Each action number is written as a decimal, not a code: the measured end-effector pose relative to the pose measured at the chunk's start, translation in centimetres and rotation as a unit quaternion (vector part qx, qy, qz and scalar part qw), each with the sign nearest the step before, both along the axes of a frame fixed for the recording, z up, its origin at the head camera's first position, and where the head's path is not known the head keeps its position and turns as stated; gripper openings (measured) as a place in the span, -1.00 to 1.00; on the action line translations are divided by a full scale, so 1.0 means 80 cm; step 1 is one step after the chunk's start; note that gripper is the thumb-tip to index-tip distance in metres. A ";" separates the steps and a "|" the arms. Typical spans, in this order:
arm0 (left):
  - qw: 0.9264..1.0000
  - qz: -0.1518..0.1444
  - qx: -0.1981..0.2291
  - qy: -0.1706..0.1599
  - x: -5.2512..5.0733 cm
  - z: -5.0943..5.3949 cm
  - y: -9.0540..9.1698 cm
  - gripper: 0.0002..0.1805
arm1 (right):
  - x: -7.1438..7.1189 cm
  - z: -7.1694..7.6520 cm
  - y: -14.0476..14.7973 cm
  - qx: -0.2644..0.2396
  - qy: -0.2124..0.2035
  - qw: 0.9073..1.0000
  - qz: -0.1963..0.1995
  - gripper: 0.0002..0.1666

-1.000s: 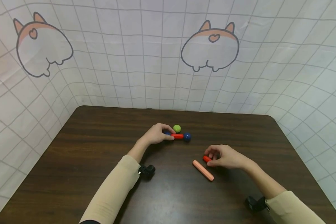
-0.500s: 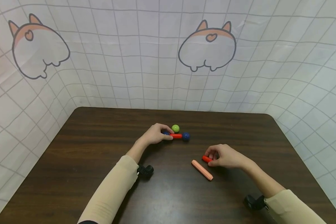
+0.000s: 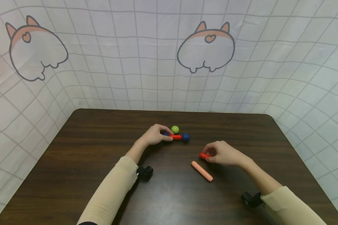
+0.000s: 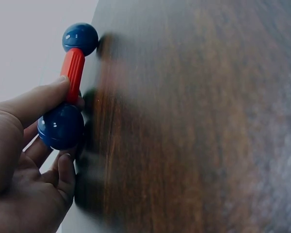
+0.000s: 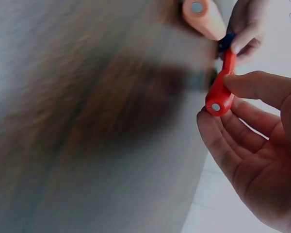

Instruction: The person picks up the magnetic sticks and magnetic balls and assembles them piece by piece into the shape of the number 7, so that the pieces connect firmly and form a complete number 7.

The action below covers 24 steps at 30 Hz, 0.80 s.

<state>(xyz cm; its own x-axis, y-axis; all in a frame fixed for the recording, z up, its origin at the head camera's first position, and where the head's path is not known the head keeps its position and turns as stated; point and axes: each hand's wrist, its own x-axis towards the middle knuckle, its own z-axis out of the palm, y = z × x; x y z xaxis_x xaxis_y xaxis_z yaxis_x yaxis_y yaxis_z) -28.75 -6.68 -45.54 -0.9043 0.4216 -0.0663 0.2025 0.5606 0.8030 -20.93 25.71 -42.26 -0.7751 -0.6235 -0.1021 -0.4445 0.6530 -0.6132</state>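
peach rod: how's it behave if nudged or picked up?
Likely stiff: the peach rod lies straight on the table. May roll if pushed sideways, since its body looks rounded. Perhaps heavier at one end, where a grey disc looks like metal.

Two blue balls (image 3: 185,137) and one green ball (image 3: 175,129), three in all; two red rods (image 3: 176,137) and one peach rod (image 3: 202,171), likewise three. One left hand (image 3: 154,135) and one right hand (image 3: 225,153); two sleeves (image 3: 110,190); two wrist cameras (image 3: 145,171); one worktop (image 3: 73,156); two whole animal prints (image 3: 205,53) on the gridded backdrop (image 3: 124,89).
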 end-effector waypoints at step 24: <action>1.000 0.011 0.003 -0.007 0.002 -0.001 -0.001 -0.76 | -0.018 0.015 -0.075 -0.019 0.018 0.999 0.045 -0.83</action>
